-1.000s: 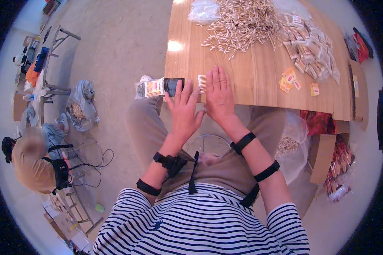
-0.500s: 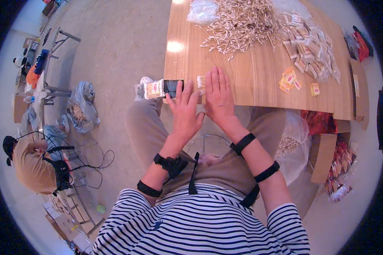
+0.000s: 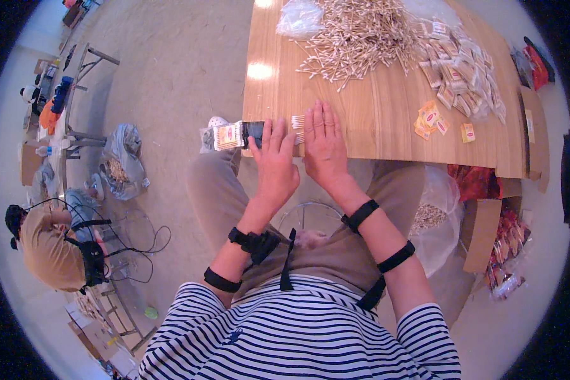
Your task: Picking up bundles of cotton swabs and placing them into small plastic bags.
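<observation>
Near the table's front left corner, my left hand (image 3: 275, 161) lies with its fingers stretched out, the tips over the right end of a flat black strip (image 3: 253, 132). Left of the strip, a clear packet of cotton swabs (image 3: 228, 135) with a yellow-and-white card sticks out past the table edge. My right hand (image 3: 325, 142) rests flat, fingers straight and side by side. A small row of loose cotton swabs (image 3: 297, 121) lies between the two hands, right beside the right fingers; its near part is hidden by my fingers.
A large heap of cotton swabs (image 3: 367, 38) covers the far middle of the wooden table (image 3: 373, 120). Filled packets (image 3: 459, 76) are piled at far right, with small yellow cards (image 3: 429, 118) nearer. A clear plastic bag (image 3: 299, 18) lies far left. Another person (image 3: 50, 247) sits at left.
My left hand's fingers have drawn closer together and cover more of the black strip's right end. My right hand has barely moved.
</observation>
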Available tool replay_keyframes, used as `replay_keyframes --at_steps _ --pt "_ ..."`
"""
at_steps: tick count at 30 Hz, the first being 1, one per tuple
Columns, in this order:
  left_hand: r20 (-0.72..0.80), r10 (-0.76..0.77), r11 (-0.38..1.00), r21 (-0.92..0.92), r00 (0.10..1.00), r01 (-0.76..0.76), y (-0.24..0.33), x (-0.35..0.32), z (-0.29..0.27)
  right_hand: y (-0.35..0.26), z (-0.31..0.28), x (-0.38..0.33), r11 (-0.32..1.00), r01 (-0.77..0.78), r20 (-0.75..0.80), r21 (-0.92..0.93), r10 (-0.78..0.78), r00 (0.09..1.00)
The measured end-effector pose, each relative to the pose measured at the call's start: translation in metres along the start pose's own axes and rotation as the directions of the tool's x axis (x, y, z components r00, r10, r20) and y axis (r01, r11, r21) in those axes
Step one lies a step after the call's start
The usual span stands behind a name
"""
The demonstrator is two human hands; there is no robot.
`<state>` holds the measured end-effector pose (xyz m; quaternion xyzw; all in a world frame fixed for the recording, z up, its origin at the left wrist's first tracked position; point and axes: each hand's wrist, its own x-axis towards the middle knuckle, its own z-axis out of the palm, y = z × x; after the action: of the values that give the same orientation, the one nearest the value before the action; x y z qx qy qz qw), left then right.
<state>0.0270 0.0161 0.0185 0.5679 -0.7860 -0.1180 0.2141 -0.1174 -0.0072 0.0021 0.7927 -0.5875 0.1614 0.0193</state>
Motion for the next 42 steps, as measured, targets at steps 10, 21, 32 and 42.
replay_keyframes --at_steps 10,21,32,42 --pt "-0.027 0.012 0.999 0.035 1.000 -0.011 -0.006 0.010 0.007 -0.001 0.003 0.000 1.000 -0.006 -0.012 -0.030 0.005 1.000" --pt "0.011 0.013 1.000 0.027 1.000 -0.013 -0.004 0.007 0.002 0.000 0.003 0.000 0.999 -0.015 -0.012 -0.041 0.014 1.000" --pt "0.018 0.043 0.999 0.026 0.999 -0.044 -0.008 0.012 0.005 -0.001 0.006 0.000 1.000 -0.018 -0.047 -0.018 0.017 0.999" --pt "0.051 0.052 0.998 0.030 0.997 -0.053 -0.006 0.017 0.000 -0.001 0.006 -0.001 0.998 -0.012 -0.015 -0.066 0.011 1.000"
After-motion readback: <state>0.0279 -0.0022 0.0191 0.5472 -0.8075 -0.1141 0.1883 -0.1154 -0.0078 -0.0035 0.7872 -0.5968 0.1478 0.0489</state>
